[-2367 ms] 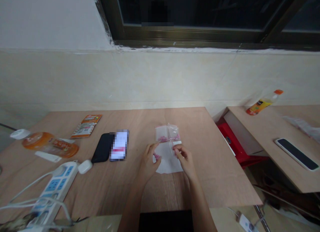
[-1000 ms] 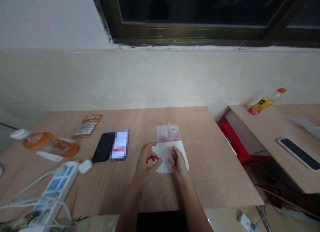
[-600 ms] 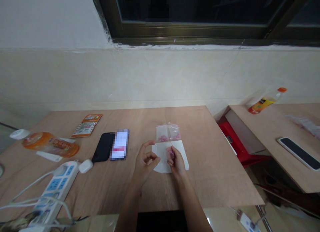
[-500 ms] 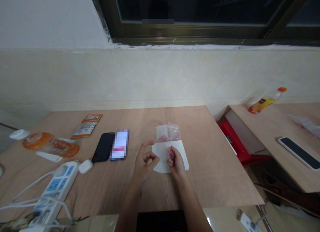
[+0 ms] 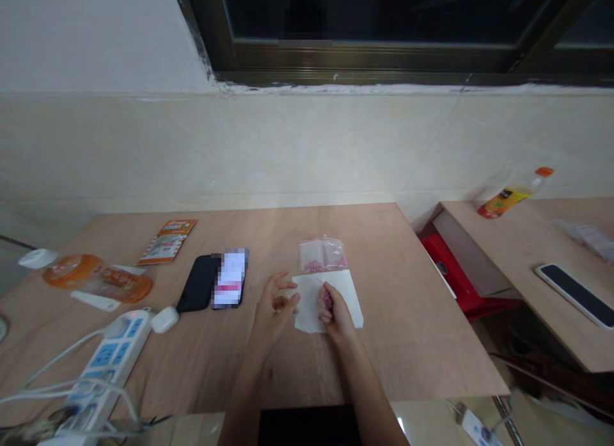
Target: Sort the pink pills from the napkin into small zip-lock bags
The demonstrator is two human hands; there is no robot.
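Over the white paper (image 5: 307, 315), my right hand (image 5: 339, 318) is closed around a small cluster of pink beads (image 5: 328, 297). A thin strand seems to stick out past its fingertips, too fine to make out fully. My left hand (image 5: 274, 308) hovers at the paper's left edge, fingers curved and apart, with nothing visible in it. Just beyond the paper lie two small clear plastic bags side by side, a left bag (image 5: 311, 254) and a right bag (image 5: 334, 251), both with pink beads inside.
To the left are a black phone (image 5: 197, 285), a lit phone (image 5: 230, 279), an orange packet (image 5: 167, 241), a drink bottle lying down (image 5: 96, 276), a white earbud case (image 5: 165, 320) and a power strip (image 5: 112, 363) with cables. Another table (image 5: 561, 241) stands at right.
My left hand has moved slightly left, away from the right hand, and its fingers have spread. My right hand has turned a little, still holding the beads.
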